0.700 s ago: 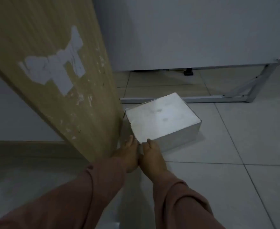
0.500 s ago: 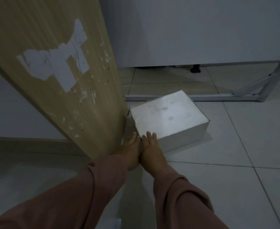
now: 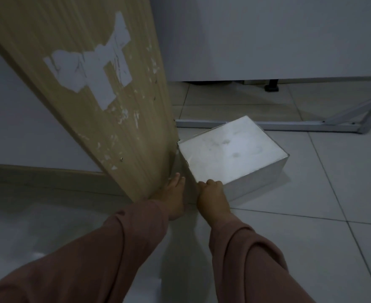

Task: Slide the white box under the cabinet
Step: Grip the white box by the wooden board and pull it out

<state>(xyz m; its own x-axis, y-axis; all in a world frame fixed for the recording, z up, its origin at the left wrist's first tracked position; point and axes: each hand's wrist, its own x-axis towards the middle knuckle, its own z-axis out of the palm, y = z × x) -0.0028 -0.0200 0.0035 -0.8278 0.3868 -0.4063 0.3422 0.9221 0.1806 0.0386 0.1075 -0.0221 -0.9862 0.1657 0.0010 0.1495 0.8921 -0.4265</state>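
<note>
The white box [image 3: 230, 149] lies flat on the tiled floor, turned at an angle, with its left corner against a tall wooden panel [image 3: 105, 84]. Behind it stands the white cabinet [image 3: 267, 36], with a dark gap below its bottom edge. My right hand [image 3: 213, 197] is at the box's near corner, its fingers curled over the top edge. Fingers straight, my left hand [image 3: 173, 197] rests in the narrow space between the panel and the box's left side. Both arms wear pinkish-brown sleeves.
A white metal frame bar [image 3: 289, 124] lies on the floor between the box and the cabinet, with a slanted brace [image 3: 355, 110] at the right. A black cabinet foot [image 3: 271, 87] stands behind it. Pale floor tiles [image 3: 333, 182] spread to the right.
My right hand's fingers, earlier flat on the box's top, are now curled over its near corner. The box has hardly shifted relative to the frame bar.
</note>
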